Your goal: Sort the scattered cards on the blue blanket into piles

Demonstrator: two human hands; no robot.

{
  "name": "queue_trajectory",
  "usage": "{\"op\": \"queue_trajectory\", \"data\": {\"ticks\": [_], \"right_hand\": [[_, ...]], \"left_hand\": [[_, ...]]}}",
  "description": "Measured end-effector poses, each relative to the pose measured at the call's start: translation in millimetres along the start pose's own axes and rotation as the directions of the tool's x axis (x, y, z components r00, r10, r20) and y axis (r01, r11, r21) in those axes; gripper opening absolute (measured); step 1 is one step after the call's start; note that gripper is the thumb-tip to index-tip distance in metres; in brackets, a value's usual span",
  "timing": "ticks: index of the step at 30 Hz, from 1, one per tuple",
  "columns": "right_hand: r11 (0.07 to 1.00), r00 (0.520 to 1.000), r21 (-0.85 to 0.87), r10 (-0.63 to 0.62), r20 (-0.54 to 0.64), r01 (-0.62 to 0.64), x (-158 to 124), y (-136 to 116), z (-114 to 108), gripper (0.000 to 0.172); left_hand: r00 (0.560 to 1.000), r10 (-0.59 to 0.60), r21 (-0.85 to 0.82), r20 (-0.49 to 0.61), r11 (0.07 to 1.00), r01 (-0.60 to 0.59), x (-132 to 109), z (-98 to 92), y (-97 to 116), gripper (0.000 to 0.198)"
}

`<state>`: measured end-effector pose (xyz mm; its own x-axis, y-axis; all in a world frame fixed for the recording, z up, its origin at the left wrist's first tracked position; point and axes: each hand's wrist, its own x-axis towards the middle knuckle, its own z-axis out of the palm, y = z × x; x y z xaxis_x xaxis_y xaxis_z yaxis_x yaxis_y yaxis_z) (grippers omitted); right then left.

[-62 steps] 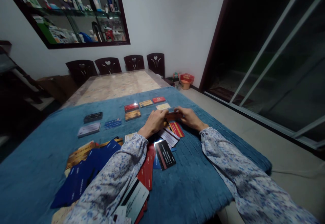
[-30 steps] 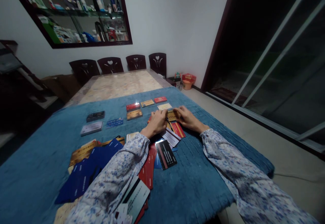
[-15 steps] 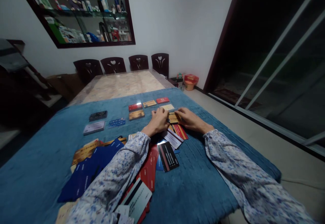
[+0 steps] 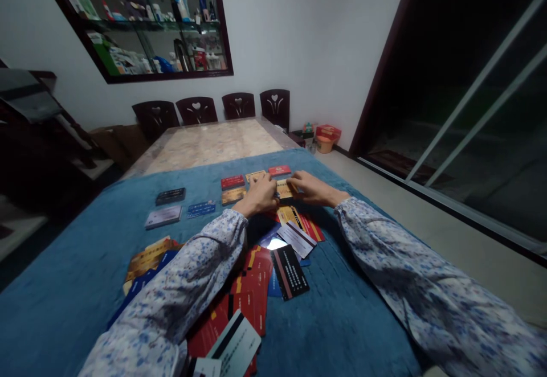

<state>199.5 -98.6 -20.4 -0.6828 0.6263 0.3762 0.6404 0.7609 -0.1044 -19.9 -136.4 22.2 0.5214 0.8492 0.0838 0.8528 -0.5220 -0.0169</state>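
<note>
Between my two hands is a gold card (image 4: 285, 189), held near the far rows of cards. My left hand (image 4: 260, 196) has its fingers closed at the card's left edge. At its right edge, my right hand (image 4: 314, 188) pinches with thumb and fingers. Beyond them lie a red stack (image 4: 279, 170) and a yellow card pile (image 4: 255, 176), partly behind my left hand. A gold-brown stack (image 4: 233, 196) sits left of it. Nearer to me, a lilac card (image 4: 298, 239), a black card (image 4: 290, 271) and red cards (image 4: 255, 291) overlap loosely.
A blue cloth (image 4: 337, 308) covers the near part of the marble table (image 4: 205, 140). To the left are a black stack (image 4: 171, 196), a lilac stack (image 4: 163, 217) and blue cards (image 4: 201, 209). Dark chairs (image 4: 196, 109) line the far end. Blue cards lie partly under my left sleeve.
Both hands have moved a little away from me with the gold card, off the loose cards. The view has shifted slightly, and more red cards show beside my left sleeve.
</note>
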Motion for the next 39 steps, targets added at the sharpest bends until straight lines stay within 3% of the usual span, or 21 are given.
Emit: {"op": "queue_trajectory", "data": {"ticks": [6,21,32,39], "right_hand": [[0.999,0.998,0.008,-0.053,0.039,0.053,33.2,3.1,-0.7,0.014],[0.997,0.987,-0.070,0.037,0.160,-0.026,109.4,7.1,10.4,0.012],[0.983,0.958,-0.155,0.133,0.252,-0.096,133.2,11.2,21.6,0.020],[0.966,0.907,-0.236,0.189,0.375,-0.103,141.1,8.0,20.1,0.031]], "left_hand": [[0.999,-0.034,0.045,-0.022,0.998,0.035,4.3,-3.8,-18.7,0.026],[0.990,-0.139,0.158,0.015,0.978,0.135,31.6,-3.8,-70.0,0.027],[0.978,-0.191,0.137,0.083,0.974,0.179,47.6,4.9,-89.6,0.031],[0.972,-0.192,0.134,0.135,0.975,0.174,58.2,15.8,-98.6,0.037]]}}
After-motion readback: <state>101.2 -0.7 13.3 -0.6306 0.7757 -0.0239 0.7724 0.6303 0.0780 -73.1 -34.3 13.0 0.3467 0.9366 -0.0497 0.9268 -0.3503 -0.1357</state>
